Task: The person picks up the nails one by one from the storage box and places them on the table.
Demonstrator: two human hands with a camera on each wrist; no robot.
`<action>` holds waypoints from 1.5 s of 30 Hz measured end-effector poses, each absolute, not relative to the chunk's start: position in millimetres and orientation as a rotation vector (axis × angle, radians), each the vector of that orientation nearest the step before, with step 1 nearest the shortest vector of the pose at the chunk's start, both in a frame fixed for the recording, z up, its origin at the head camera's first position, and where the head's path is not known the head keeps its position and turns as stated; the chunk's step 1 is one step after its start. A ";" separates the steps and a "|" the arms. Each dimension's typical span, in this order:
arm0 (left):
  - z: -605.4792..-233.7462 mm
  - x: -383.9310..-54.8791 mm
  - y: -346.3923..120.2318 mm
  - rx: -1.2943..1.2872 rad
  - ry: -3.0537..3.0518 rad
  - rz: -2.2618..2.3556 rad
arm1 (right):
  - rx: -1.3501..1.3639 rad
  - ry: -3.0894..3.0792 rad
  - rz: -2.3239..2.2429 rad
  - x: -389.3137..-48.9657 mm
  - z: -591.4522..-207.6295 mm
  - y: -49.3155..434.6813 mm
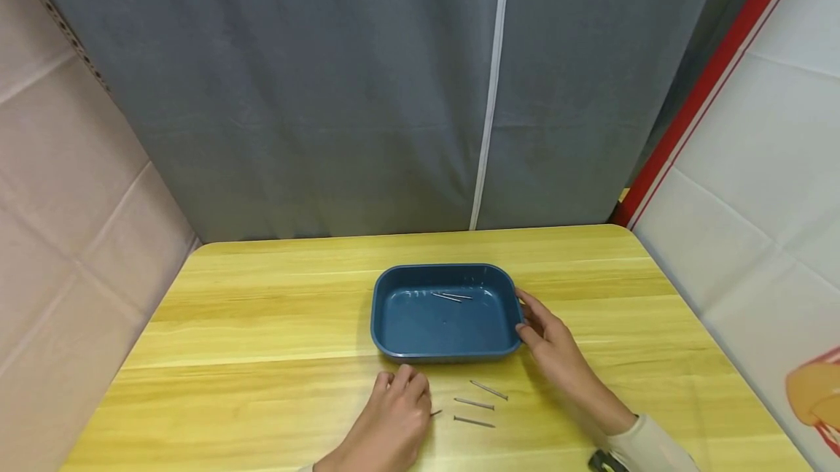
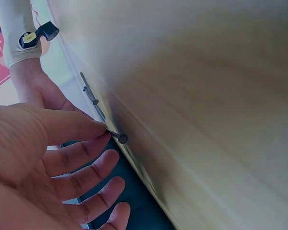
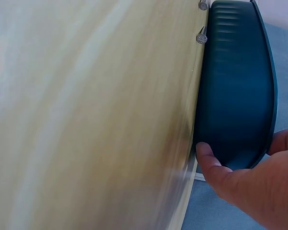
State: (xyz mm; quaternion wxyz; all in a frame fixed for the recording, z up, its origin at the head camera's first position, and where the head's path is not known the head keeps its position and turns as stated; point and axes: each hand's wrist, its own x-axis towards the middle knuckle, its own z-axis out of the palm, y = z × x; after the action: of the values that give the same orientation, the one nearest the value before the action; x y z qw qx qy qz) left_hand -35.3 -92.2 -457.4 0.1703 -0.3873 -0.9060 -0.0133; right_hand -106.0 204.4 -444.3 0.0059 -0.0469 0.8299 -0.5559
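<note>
A blue plastic tray (image 1: 420, 333) stands on the table, two thin nails (image 1: 449, 297) lying inside it. My right hand (image 1: 561, 359) grips the tray's right end; in the right wrist view, thumb and finger hold its rim and lower side. In front of the tray, my left hand (image 1: 397, 417) pinches a nail (image 2: 123, 138) between thumb and forefinger, its head showing in the left wrist view. Just right of that hand, three loose nails (image 1: 474, 404) lie roughly in a column on the table.
The wood-grain table (image 1: 249, 311) ends against a grey curtain (image 1: 315, 107) at the back. White panels flank it left and right, the right one (image 1: 748, 165) edged in red. A dark device (image 1: 607, 461) sits on the right wrist.
</note>
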 end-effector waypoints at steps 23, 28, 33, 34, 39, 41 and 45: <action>-446.7 -37.6 -89.7 -1.122 -2.645 -0.276 | -0.154 2.599 -1.737 -106.1 -445.4 205.5; -428.0 -39.4 -88.6 -1.189 -2.757 -0.607 | -0.160 2.601 -1.737 -106.7 -445.7 205.8; -415.8 -43.6 -86.1 -1.224 -2.789 -0.902 | -0.158 2.614 -1.727 -106.5 -444.7 205.8; -413.9 -44.9 -85.7 -1.232 -2.781 -0.954 | -0.157 2.613 -1.727 -106.4 -444.5 205.7; -402.6 -50.5 -83.6 -1.197 -2.816 -1.137 | -0.161 2.610 -1.732 -106.7 -444.4 205.4; -398.4 -52.9 -82.8 -1.173 -2.831 -1.153 | -0.167 2.608 -1.735 -106.8 -444.7 205.5; -389.7 -59.3 -81.7 -1.142 -2.812 -1.158 | -0.175 2.612 -1.735 -107.2 -445.6 206.0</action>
State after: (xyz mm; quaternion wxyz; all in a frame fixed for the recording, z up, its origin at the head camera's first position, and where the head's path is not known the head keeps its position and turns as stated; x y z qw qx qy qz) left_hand -59.3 -81.7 -389.7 -0.0534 -0.3510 -0.8644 -0.3560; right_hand -107.2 206.0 -445.6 0.0006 -0.0559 0.8316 -0.5525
